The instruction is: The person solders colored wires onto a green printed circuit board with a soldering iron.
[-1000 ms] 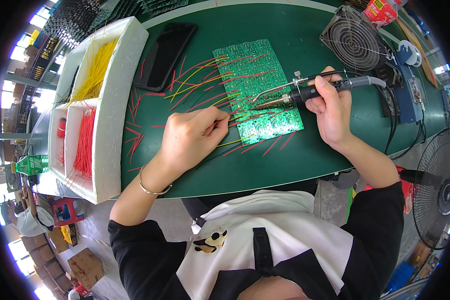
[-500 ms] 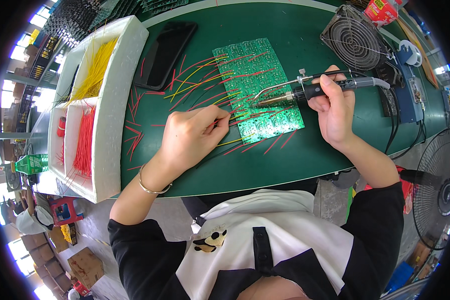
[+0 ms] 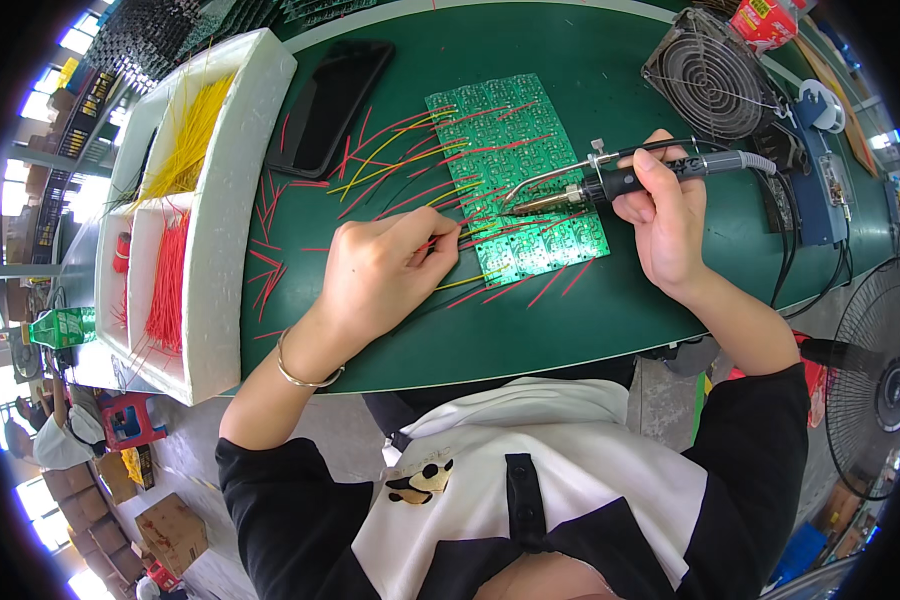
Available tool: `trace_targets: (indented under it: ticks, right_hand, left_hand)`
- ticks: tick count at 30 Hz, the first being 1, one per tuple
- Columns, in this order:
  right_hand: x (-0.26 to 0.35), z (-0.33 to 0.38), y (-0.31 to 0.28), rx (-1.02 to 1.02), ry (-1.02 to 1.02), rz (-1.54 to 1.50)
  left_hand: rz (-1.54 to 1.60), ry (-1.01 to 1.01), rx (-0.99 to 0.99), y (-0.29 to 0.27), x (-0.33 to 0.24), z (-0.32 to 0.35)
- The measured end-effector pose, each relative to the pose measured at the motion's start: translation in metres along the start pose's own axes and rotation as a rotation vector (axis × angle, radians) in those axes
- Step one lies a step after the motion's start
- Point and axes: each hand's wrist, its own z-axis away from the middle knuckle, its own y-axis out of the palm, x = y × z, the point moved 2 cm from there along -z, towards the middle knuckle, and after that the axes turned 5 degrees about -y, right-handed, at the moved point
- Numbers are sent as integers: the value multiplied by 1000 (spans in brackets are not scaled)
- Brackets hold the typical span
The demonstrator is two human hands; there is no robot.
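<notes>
Red wire [image 3: 450, 240], thin, light and floppy, is pinched near its end by the left hand [image 3: 385, 275]; the right hand [image 3: 665, 215] grips the soldering iron [image 3: 610, 180] over the circuit board [image 3: 515, 180].

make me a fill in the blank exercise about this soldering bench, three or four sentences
1. The right hand holds a ______ whose tip points at the green circuit board.
2. The left hand pinches a thin ______ wire at the board's near edge.
3. In the white foam tray, the far compartment holds ______ wires.
4. The black phone lies between the tray and the ______.

Missing words: soldering iron; red; yellow; circuit board
</notes>
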Motion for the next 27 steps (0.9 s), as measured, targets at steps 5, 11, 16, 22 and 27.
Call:
trace_targets:
  ticks: [5, 11, 16, 22, 27]
  right_hand:
    - [0, 0, -1, 6, 5, -6]
    - [0, 0, 0, 0, 4, 3]
    - [2, 0, 0, -5, -10, -18]
    - [2, 0, -1, -7, -13, -23]
    - [1, 1, 0, -3, 11, -5]
  left_hand:
    - [-1, -17, 9, -1, -1, 0]
    - [-75, 48, 11, 0, -3, 1]
    - [-143, 177, 36, -1, -3, 3]
    - [-217, 237, 31, 0, -4, 5]
    - [-230, 248, 47, -2, -6, 5]
